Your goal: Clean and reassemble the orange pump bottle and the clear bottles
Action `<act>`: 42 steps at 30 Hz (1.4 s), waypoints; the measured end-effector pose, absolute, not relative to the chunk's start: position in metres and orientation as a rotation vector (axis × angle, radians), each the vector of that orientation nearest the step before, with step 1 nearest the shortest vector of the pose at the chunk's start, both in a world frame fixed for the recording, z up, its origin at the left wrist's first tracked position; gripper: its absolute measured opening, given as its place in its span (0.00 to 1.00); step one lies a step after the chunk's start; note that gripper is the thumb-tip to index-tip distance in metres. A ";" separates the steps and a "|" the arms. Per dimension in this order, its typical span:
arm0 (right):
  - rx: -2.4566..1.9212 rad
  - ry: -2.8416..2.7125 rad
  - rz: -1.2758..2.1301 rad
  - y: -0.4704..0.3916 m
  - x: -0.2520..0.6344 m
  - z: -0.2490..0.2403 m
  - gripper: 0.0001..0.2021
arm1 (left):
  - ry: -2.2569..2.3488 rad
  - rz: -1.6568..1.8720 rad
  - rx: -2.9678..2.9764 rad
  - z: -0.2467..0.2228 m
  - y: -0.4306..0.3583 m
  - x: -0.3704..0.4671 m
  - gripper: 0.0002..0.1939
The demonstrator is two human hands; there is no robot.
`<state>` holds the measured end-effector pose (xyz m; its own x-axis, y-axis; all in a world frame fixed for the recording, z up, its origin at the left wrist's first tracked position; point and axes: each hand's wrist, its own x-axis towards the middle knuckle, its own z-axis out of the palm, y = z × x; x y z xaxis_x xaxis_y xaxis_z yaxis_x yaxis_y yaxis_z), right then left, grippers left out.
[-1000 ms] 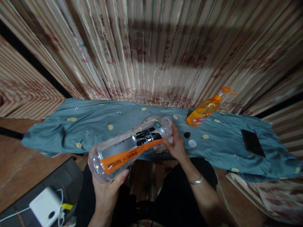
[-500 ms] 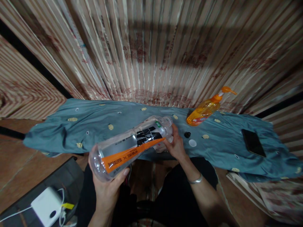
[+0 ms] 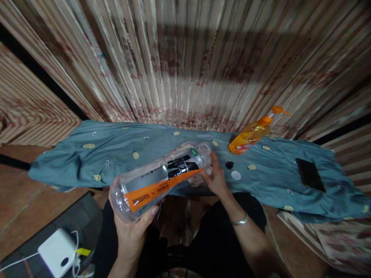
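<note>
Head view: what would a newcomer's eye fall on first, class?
Probably the large orange-striped bottle, low and near the centre, held aslant by the left hand at its base and the right hand near its neck. Then the orange pump bottle, to its right on the teal cloth.

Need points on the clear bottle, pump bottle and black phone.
Clear bottle [image 3: 160, 180]: head view, middle of its label.
Pump bottle [image 3: 249, 137]: head view, its body.
Black phone [image 3: 310, 175]: head view, its dark face.

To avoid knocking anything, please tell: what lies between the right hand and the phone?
The head view shows a white disc and a black item there, nearer the right hand.
</note>
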<state>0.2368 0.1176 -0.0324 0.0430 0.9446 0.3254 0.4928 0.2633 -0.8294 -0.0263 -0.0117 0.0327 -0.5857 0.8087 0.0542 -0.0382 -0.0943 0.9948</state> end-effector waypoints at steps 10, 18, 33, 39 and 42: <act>-1.329 -1.632 0.593 0.119 0.240 -0.040 0.42 | 1.590 1.759 0.924 0.018 -0.011 -0.031 0.65; -1.307 -1.648 0.562 0.119 0.241 -0.043 0.42 | 1.580 1.756 0.883 0.012 -0.010 -0.039 0.64; -1.339 -1.618 0.573 0.119 0.240 -0.041 0.42 | 1.545 1.753 0.888 0.016 -0.013 -0.035 0.68; -1.331 -1.622 0.549 0.119 0.240 -0.042 0.42 | 1.532 1.735 0.857 0.014 -0.012 -0.043 0.71; -1.334 -1.613 0.564 0.119 0.240 -0.042 0.43 | 1.549 1.760 0.864 0.015 -0.012 -0.042 0.68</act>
<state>0.2398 0.1191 -0.0420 0.0297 0.9305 0.3652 0.5003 0.3024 -0.8113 -0.0416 -0.0116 0.0152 -0.5848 0.8084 0.0663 -0.0369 -0.1082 0.9934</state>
